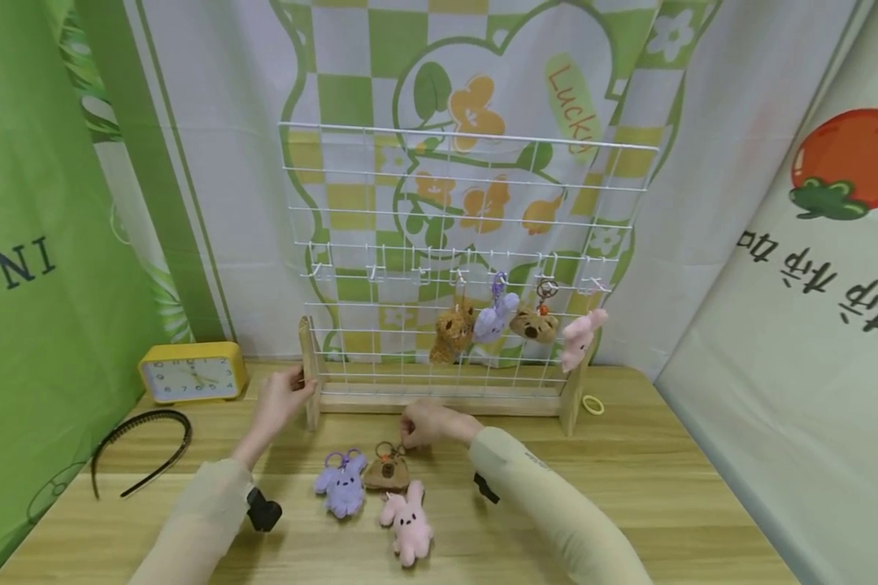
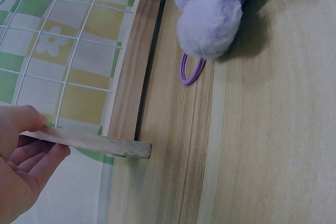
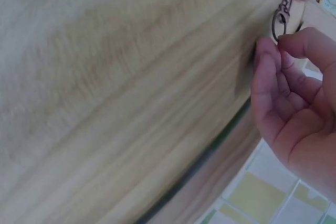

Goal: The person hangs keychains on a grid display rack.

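Observation:
My left hand (image 1: 281, 398) grips the left wooden post (image 2: 100, 144) of a white wire rack, thumb on one side and fingers on the other. In front of the rack, my right hand (image 1: 433, 424) pinches the metal ring (image 3: 279, 27) of a brown plush keychain (image 1: 388, 479) between thumb and forefinger. That plush lies low on the table, beside a purple rabbit keychain (image 1: 342, 490) with a purple ring. Closest to me lies a pink rabbit keychain (image 1: 410, 530).
From hooks on the wire grid (image 1: 380, 341) hang a curly brown plush (image 1: 454, 331), a purple rabbit (image 1: 493, 322), a brown plush (image 1: 536, 325) and a pink rabbit (image 1: 580, 341). A yellow clock (image 1: 193, 374), a black headband (image 1: 183, 447) and a yellow ring (image 1: 593, 405) lie around the rack.

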### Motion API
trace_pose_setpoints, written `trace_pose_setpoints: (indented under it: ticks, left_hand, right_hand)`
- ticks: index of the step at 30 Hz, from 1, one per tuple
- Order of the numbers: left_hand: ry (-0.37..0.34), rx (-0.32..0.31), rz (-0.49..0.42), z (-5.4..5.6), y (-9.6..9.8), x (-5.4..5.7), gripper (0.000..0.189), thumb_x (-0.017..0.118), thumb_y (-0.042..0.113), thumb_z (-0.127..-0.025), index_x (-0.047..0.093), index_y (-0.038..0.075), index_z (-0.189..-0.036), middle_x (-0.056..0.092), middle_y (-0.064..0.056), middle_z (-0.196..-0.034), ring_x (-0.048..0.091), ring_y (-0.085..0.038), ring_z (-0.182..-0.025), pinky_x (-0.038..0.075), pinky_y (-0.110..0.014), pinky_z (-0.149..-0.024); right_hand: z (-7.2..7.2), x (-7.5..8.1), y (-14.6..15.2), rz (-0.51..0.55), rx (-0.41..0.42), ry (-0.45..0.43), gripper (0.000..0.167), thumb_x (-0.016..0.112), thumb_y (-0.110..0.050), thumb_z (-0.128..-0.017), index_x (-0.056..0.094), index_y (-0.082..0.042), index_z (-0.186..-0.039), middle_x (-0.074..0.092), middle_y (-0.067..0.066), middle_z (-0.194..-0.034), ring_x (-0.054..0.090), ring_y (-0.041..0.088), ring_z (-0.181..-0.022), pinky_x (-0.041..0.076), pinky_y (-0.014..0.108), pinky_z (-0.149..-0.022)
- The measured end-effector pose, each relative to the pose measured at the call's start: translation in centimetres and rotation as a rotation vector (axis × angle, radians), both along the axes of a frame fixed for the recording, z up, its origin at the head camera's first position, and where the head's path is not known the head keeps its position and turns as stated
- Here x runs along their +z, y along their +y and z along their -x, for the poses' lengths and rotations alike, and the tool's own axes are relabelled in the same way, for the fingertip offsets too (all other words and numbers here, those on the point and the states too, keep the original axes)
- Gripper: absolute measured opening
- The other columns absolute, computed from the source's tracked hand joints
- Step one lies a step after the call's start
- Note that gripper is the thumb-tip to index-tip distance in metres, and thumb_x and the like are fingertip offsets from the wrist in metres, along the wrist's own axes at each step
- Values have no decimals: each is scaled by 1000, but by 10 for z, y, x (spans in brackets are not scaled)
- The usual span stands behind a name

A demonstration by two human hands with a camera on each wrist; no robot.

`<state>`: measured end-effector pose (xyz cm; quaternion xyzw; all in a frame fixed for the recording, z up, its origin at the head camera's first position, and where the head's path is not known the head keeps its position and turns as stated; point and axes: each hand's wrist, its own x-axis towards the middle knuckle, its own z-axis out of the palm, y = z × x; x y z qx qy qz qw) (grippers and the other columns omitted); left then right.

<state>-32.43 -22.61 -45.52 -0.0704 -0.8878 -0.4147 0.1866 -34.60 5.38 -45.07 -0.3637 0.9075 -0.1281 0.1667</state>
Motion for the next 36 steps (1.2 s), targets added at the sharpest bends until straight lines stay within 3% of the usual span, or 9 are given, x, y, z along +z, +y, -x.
trace_pose_setpoints:
  ticks: [6, 13, 24, 31, 36]
  left_hand:
    - [-3, 7, -15, -1, -1, 1, 26, 60, 0, -92, 64, -16, -112, 67, -36, -109, 68, -48, -104, 60, -50, -89]
    - [-12, 2, -19, -2, -1, 1, 27, 60, -1, -92, 63, -17, -113, 66, -37, -110, 68, -48, -104, 60, -50, -89]
    - [-9, -3, -24, -1, -1, -2, 26, 61, -1, -92, 63, -18, -112, 67, -37, -109, 67, -49, -104, 60, -51, -89]
    - [2, 6, -5, 0, 0, 0, 21, 62, 0, -92, 66, -15, -106, 68, -36, -107, 69, -48, -102, 61, -50, -88]
    - [-9, 10, -2, -1, 1, 2, 21, 61, 1, -92, 66, -14, -106, 69, -34, -107, 69, -47, -103, 61, -50, -88]
  right_hand:
    - [1, 7, 1, 38, 30, -68, 10, 62, -5, -90, 61, -12, -83, 65, -2, -72, 65, 13, -62, 43, 13, -52]
    - [3, 3, -9, 28, 135, 60, 8, 65, -8, -88, 64, -13, -94, 61, -5, -81, 46, 1, -68, 39, 13, -60]
    - [4, -6, -19, 61, 136, 54, 14, 63, -5, -92, 64, -9, -106, 67, 5, -92, 53, 6, -77, 44, 15, -65]
    - [4, -7, -22, 49, 80, 18, 7, 70, -12, -91, 66, -9, -95, 69, 1, -86, 54, 0, -68, 47, 11, -61]
    - [5, -6, -24, 94, 96, 29, 7, 70, -12, -91, 66, -8, -86, 68, 2, -78, 51, -1, -60, 44, 10, -58]
